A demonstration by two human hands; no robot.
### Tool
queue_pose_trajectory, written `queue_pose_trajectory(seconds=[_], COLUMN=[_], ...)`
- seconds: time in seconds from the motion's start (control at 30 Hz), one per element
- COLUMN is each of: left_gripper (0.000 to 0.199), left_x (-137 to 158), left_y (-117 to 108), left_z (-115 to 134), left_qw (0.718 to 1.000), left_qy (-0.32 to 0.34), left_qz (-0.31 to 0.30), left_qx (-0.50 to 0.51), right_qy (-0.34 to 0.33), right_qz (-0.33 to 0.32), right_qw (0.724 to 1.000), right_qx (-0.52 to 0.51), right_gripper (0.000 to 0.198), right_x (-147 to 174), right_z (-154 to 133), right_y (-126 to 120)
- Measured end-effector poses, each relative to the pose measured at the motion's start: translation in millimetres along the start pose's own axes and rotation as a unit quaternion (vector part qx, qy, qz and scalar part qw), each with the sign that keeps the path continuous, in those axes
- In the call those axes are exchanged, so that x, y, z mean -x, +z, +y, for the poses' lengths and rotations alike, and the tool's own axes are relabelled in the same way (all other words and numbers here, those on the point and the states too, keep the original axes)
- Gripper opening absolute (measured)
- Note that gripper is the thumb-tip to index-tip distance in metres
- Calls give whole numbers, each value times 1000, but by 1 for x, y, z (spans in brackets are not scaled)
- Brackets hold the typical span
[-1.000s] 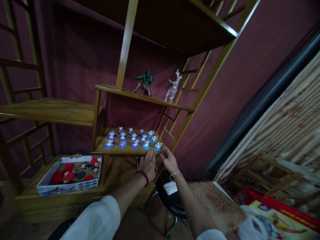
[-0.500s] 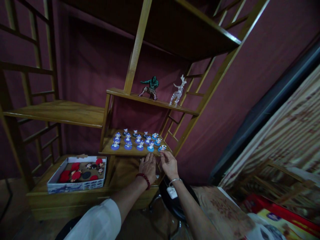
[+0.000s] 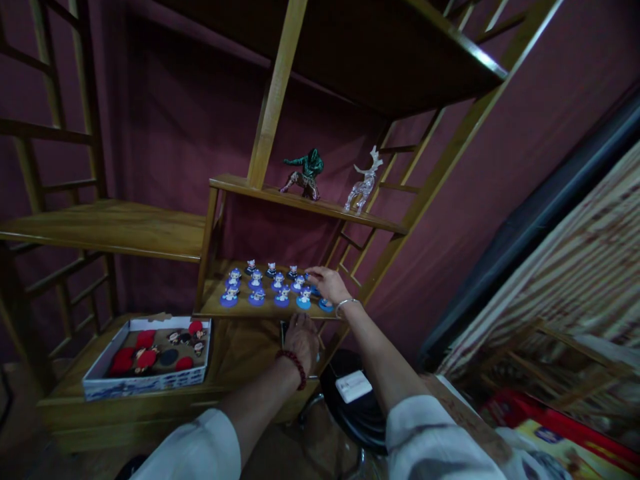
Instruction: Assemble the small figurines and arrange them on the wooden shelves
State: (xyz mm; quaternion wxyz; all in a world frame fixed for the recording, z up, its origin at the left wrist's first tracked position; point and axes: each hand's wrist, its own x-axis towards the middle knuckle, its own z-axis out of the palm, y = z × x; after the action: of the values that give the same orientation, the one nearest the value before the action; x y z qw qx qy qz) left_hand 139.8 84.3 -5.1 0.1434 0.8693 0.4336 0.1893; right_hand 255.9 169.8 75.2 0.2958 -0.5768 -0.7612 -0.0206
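Note:
Rows of small cartoon figurines on round purple, blue and dark bases stand on a low wooden shelf. My right hand reaches over the right end of these rows. Its fingers are bent together at a blue-based figurine in the back right, which they mostly cover. Just below the shelf's front edge is my left hand, back upward, fingers stretched toward the edge. I see no object in it, though its palm is hidden. A blue-based figurine stands below my right wrist.
An open box with red and dark figurines sits at the lower left. On the shelf above stand a green-and-brown crouching figure and a clear deer. A black stool bearing a white packet is below my right arm.
My right hand has moved from the shelf's front right corner up and back over the right-hand figurines. My left hand has dropped slightly below the shelf edge. The view has shifted a little.

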Motion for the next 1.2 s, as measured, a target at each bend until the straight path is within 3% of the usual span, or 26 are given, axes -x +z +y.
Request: queue_pose_trajectory(seconds=[0.13, 0.43, 0.57, 0.77, 1.0, 1.2], left_gripper=[47, 46, 44, 47, 48, 48], left_x=[3, 1, -6, -19, -17, -18], left_y=[-1, -7, 4, 23, 27, 28], left_z=[8, 15, 11, -5, -6, -9], left_qw=[996, 991, 986, 986, 983, 981], left_qy=[1, 7, 10, 48, 55, 59], left_qz=[-7, -33, -9, 7, 24, 23], left_qx=[-88, -129, -165, -161, -174, -183], right_qy=[23, 63, 76, 75, 71, 62], right_qz=[-88, -159, -175, -274, -294, -295], right_qw=[996, 985, 981, 948, 935, 933], right_qx=[10, 25, 29, 144, 184, 195], right_gripper=[28, 34, 33, 38, 28, 30], right_x=[-26, -53, -58, -63, -62, -61], right_z=[6, 27, 26, 8, -7, -10], right_y=[10, 35, 39, 34, 30, 30])
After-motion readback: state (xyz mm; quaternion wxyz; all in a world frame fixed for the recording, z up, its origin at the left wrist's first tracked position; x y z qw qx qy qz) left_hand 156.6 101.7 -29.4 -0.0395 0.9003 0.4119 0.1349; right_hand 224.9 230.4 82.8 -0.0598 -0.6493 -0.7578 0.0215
